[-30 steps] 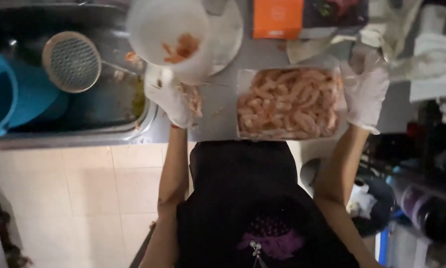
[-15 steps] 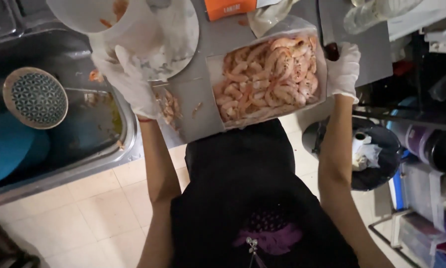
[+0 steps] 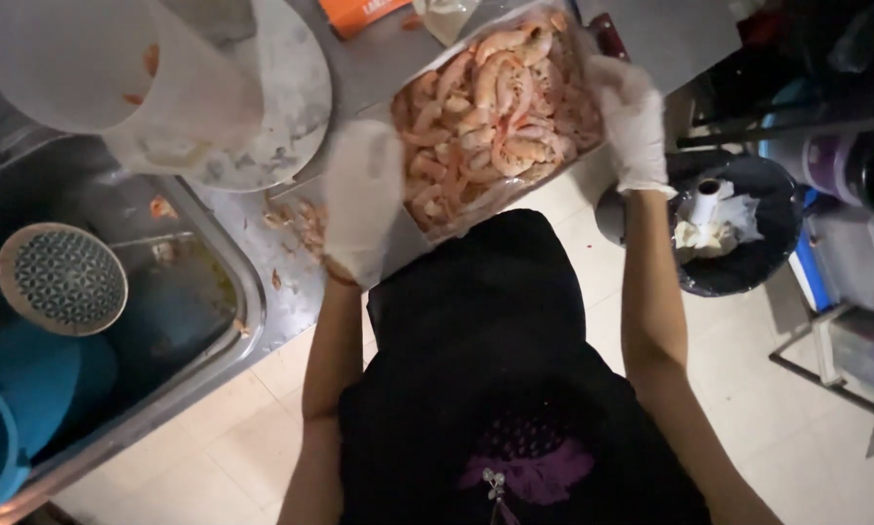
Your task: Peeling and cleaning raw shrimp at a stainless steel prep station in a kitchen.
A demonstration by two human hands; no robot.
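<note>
White gloves cover both hands, and both arms reach forward from the dark-clothed body with elbows bent; the left hand (image 3: 362,199) grips the near left end of a clear tray of shrimp (image 3: 495,107), fingers spread flat along its side, while the right hand (image 3: 634,122) clasps the tray's right end, fingers curled over the rim; the tray sits tilted across the near edge of the steel counter (image 3: 378,68), its near corner hanging past that edge over the person's chest. Pink shrimp fill the tray in a heap; a few loose shrimp scraps (image 3: 301,219) lie on the counter just left of the left hand. A white tub (image 3: 116,68) stands on a round white plate (image 3: 281,107) toward the counter's left side; an orange box (image 3: 364,12) lies at its far edge. Left of the counter is the sink (image 3: 213,311), holding a round strainer (image 3: 62,279) and a blue basin (image 3: 28,389); a black bin (image 3: 738,228) stands on the tiled floor at the right.
</note>
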